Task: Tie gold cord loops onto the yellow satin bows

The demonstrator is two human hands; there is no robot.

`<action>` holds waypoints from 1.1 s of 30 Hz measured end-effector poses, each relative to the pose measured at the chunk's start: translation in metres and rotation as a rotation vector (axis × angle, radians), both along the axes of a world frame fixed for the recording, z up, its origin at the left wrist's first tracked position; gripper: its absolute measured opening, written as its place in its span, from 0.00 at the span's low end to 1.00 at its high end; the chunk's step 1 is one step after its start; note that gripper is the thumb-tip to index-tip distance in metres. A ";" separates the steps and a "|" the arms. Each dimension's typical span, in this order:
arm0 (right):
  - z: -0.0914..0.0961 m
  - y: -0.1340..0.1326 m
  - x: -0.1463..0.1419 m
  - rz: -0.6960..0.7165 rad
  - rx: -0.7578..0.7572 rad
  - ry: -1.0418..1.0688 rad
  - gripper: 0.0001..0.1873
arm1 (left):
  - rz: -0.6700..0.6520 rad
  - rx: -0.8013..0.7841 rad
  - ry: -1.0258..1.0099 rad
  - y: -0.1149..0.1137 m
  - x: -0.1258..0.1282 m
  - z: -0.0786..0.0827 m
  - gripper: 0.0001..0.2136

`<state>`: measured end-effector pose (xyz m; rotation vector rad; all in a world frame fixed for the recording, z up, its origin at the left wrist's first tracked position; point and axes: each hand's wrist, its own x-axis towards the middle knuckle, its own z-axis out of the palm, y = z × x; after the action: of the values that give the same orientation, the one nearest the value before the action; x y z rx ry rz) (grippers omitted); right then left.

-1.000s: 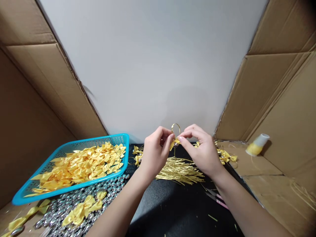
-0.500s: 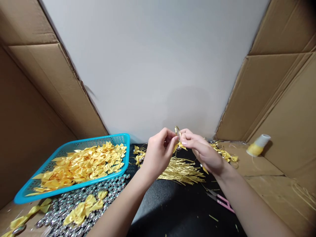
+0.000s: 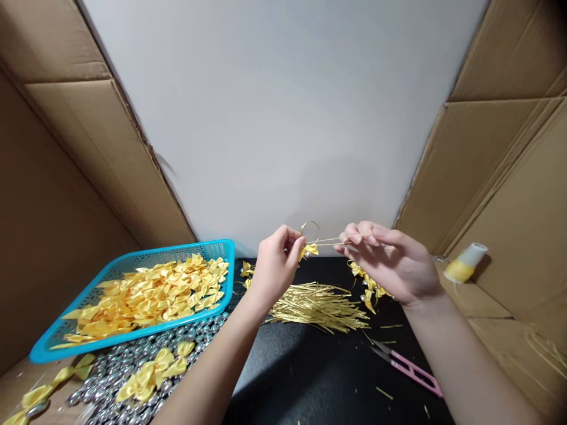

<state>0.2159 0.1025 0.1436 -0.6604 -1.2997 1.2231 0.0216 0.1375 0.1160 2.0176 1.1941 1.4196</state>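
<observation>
Backed by pale wall (image 3: pixel 283 118), above black tabletop (image 3: pixel 274 360). Noted, left to right: blue basket (image 3: pixel 231 271) of yellow bows (image 3: pixel 150 295); left hand (image 3: pixel 275 260), thumb and forefinger pinched together on small bow (image 3: pixel 312 249), protruding just right of fingertips; thread (image 3: pixel 328 240) stretched straight rightward; right hand (image 3: pixel 398 260), fingers loosely curled, thread held at thumb; pink-handled snips (image 3: pixel 394 357) below.

Setting: small craft workstation, workshop type; home or factory cannot be told. Evidence: cardboard panels (image 3: pixel 491 159) flanking a black work surface (image 3: pixel 319 378); yellow bows (image 3: pixel 150 295) massed in a blue basket (image 3: pixel 44 352); loose silvery beads (image 3: pixel 104 375); gold strips (image 3: pixel 321 307); pink-handled snips (image 3: pixel 398 360); thread spool (image 3: pixel 460 269).
</observation>
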 end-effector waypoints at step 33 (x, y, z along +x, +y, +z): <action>0.010 -0.015 0.003 -0.646 0.300 -0.849 0.11 | -0.125 -0.088 0.086 -0.012 0.002 0.007 0.06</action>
<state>0.2191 0.0872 0.1533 -1.3212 -1.7026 0.1803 0.0233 0.1257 0.1234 2.0722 1.1228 1.2117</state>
